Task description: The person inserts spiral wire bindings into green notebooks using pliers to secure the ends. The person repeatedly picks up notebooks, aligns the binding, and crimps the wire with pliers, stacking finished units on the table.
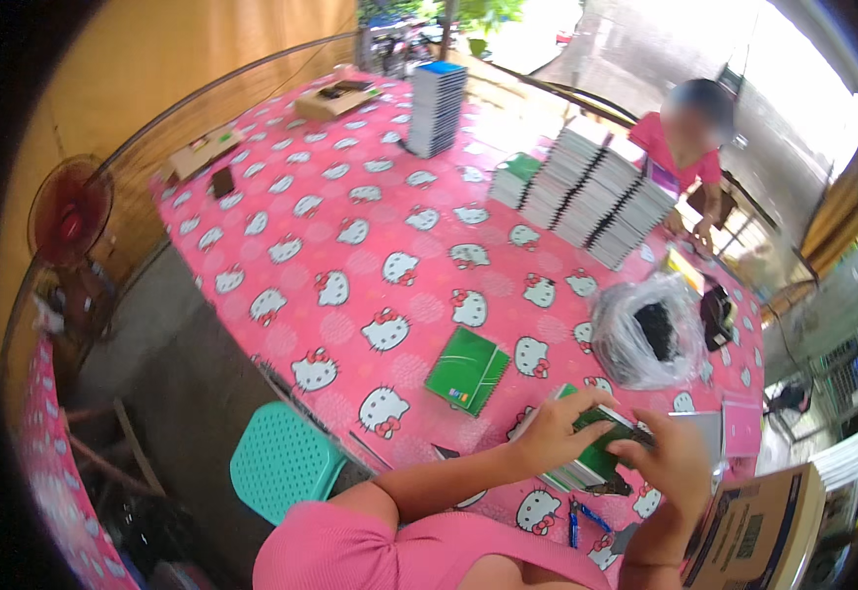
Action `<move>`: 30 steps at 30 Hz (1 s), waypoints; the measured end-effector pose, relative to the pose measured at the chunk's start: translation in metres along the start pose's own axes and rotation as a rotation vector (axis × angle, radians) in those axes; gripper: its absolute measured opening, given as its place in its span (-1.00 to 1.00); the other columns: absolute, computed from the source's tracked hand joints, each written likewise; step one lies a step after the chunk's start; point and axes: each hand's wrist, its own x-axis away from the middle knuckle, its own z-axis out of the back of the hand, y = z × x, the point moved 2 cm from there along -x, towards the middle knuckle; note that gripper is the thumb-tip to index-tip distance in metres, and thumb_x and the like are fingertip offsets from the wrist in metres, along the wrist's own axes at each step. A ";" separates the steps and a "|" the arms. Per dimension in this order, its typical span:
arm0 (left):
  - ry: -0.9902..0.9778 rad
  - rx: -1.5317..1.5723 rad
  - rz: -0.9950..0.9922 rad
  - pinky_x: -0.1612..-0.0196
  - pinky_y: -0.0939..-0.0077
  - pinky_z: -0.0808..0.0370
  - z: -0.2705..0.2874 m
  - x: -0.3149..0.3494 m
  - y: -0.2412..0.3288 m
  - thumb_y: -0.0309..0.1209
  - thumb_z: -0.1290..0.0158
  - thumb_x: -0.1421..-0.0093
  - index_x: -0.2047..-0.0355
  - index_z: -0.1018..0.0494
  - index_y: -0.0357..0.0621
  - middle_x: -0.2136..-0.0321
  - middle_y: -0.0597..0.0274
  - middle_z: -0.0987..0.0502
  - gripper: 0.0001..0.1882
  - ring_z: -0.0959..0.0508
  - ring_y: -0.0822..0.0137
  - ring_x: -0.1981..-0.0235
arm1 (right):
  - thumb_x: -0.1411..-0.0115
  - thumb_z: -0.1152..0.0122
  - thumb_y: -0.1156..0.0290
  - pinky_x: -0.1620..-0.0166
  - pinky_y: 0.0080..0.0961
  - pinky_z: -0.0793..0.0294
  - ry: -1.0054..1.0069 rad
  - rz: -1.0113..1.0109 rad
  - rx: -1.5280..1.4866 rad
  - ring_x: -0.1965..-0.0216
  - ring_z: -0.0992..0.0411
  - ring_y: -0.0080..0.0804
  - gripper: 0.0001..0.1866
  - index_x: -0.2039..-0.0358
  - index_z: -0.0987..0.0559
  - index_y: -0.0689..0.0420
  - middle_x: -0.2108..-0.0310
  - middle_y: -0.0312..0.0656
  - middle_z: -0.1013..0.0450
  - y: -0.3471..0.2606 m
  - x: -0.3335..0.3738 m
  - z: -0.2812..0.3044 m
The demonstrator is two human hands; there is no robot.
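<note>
Near the table's front edge, a small stack of green spiral notebooks [598, 460] lies in front of me. My left hand [553, 435] is closed on the upper left side of the top notebook, thumb across its green cover. My right hand [667, 454] grips that notebook's right side by the dark spiral, fingers bent; some fingertips are hidden. Left of the stack, another green spiral notebook [466, 371] rests flat on the pink patterned tablecloth [350, 265]. Just below the stack lie blue pens or similar slim tools [576, 521].
A clear plastic bag [618, 339] with dark contents stands beyond my right hand. Tall notebook stacks [586, 192] fill the far right, near a person in pink [704, 167]. Another stack [437, 113] stands farther back. A teal stool [281, 462] and a cardboard box [751, 531] flank me.
</note>
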 end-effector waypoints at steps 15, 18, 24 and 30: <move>-0.009 0.091 0.024 0.16 0.57 -0.50 0.022 0.002 -0.008 -0.64 -0.18 -0.07 0.07 -0.54 -0.23 0.22 0.14 -0.60 -0.63 -0.57 0.43 0.22 | 0.02 -0.32 0.02 0.33 -0.12 -0.44 0.099 0.112 -0.062 0.36 -0.50 0.03 -0.51 0.25 -0.52 0.17 0.43 0.01 -0.51 -0.023 -0.006 -0.002; -0.034 0.173 0.056 0.14 0.61 -0.50 0.021 0.002 -0.006 -0.66 -0.17 -0.08 0.07 -0.54 -0.24 0.23 0.20 -0.59 -0.64 -0.56 0.47 0.21 | 0.03 -0.37 0.10 0.28 -0.23 -0.49 -0.116 0.041 0.113 0.35 -0.52 -0.03 -0.51 0.18 -0.56 0.16 0.39 -0.03 -0.53 -0.010 -0.027 -0.019; -0.066 0.160 0.110 0.14 0.60 -0.49 0.024 0.000 -0.009 -0.63 -0.20 -0.07 0.20 -0.56 -0.30 0.28 0.25 -0.59 -0.75 -0.56 0.48 0.21 | -0.01 -0.35 0.39 0.21 -0.33 -0.48 0.912 0.118 -0.453 0.28 -0.51 -0.13 -0.59 0.12 -0.51 0.26 0.27 -0.03 -0.53 0.001 0.060 -0.035; -0.056 0.038 -0.076 0.09 0.52 -0.50 0.012 -0.015 0.014 -0.61 -0.25 -0.03 0.28 -0.55 -0.28 0.28 0.15 -0.60 -0.79 -0.58 0.37 0.20 | -0.01 -0.33 0.19 -0.15 -0.02 -0.15 0.502 -0.305 -0.207 -0.10 -0.25 0.09 -0.29 -0.12 -0.33 0.27 -0.09 0.16 -0.28 0.069 0.139 -0.228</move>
